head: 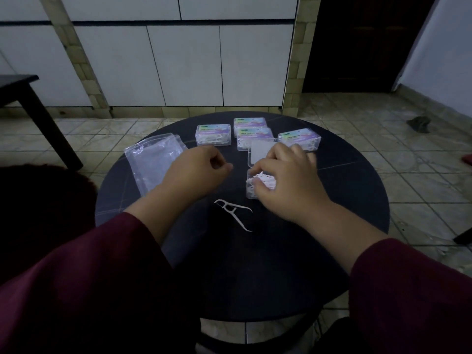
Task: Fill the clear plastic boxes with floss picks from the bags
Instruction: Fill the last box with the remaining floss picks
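Observation:
An open clear plastic box (250,191) full of white floss picks sits mid-table, its lid (260,152) flipped back. My right hand (286,177) lies over the box, fingers pressing down on the picks. My left hand (196,172) hovers to the box's left with fingers curled, and nothing shows in it. Two loose floss picks (236,213) lie crossed on the table in front of the box. Several closed, labelled boxes (213,134) stand at the far side. Empty clear bags (153,159) lie at the left.
All of this is on a round dark table (344,200) over a tiled floor. A dark bench (30,103) stands at the far left. A cloth (419,123) lies on the floor at the right, with a white panelled wall behind.

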